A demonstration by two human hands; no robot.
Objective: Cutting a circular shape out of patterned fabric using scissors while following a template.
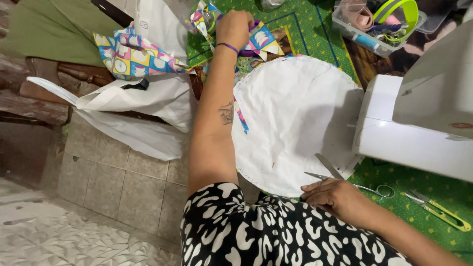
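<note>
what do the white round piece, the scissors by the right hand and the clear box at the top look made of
White round piece: seemingly woven cloth, matte, with soft creases and a stitched edge. Scissors: shiny metal blades and loops, probably steel. Clear box: see-through glossy plastic, its contents showing through the wall.

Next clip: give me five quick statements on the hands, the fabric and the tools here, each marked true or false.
1. The left hand grips patterned fabric at the far side of the table. True.
2. The right hand holds the scissors up in the air. False: the scissors lie flat on the white round cloth, and the hand rests beside them.
3. A white sewing machine stands to the right of the white cloth. True.
4. The yellow-green snips lie inside the clear box. False: they lie on the green table cover.
5. The left wrist is bare. False: it wears a purple band.
</note>
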